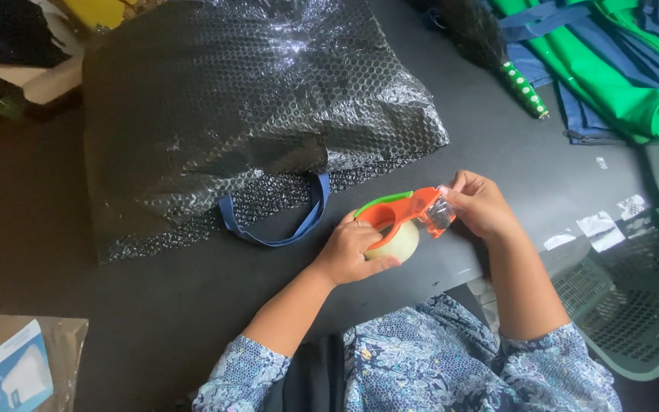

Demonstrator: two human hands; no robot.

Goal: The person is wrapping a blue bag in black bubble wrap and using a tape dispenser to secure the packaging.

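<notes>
Dispenser: orange plastic tape dispenser with a green top strip (pixel 400 211), carrying a pale roll of clear tape (pixel 395 242), lies on the dark grey bench (pixel 192 305) just in front of the person, between the two hands.
Long axis: runs from the roll at lower left up to the cutter end at upper right.
Left hand: left hand (pixel 351 253) wraps the roll end, fingers curled over the orange frame and thumb under the roll; its grip is pressed around the dispenser.
Right hand: right hand (pixel 482 204) sits at the cutter end, fingertips pinching the loose clear tape end (pixel 441 216) just beside the blade.
Which hand is nearer: both touch; the left carries the body, the right only the tape.
Direction from the grip: the roll lies to the left and slightly below the right hand's pinch.
Nearby: black bubble-wrapped bundle (pixel 245 107) with a blue fabric strap loop (pixel 274 221) lies just beyond the dispenser, near but apart from it.
Far right: green plastic basket (pixel 634 305) at the bench edge, green and blue cloth bags (pixel 619 69) behind.
</notes>
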